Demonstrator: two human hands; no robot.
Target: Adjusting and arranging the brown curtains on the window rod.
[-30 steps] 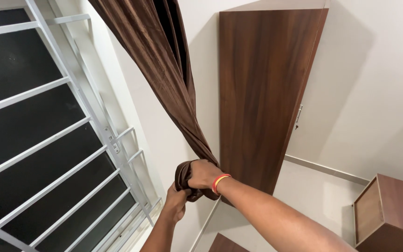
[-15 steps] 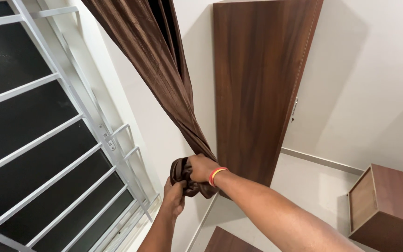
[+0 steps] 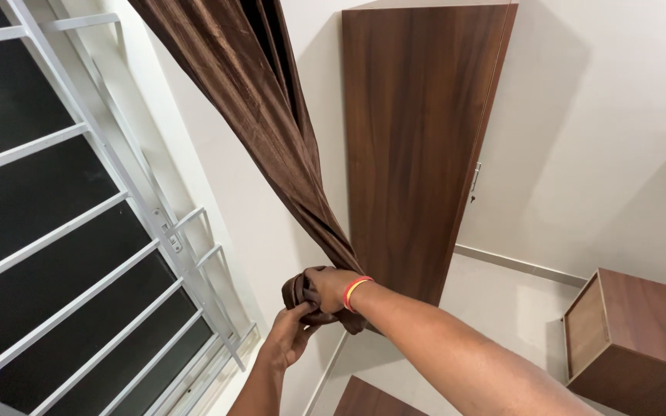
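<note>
Low in the frame's middle, my right hand point(image 3: 331, 286) and left hand point(image 3: 290, 339) clutch the brown curtain point(image 3: 271, 146)'s bunched end; loosen my fingers and it might slip free, unravelling.

The curtain point(image 3: 271, 131) is brown cloth with a soft sheen, creased in long folds. Door point(image 3: 418, 146) and cabinet point(image 3: 641, 339) show dark wood grain, smooth and matt. The window grille point(image 3: 79, 223) is white-painted metal, slightly glossy

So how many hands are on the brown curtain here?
2. The right hand grips the curtain at its bunched lower end; the left hand touches the bunch from just below. The fingers are partly hidden by fabric.
</note>
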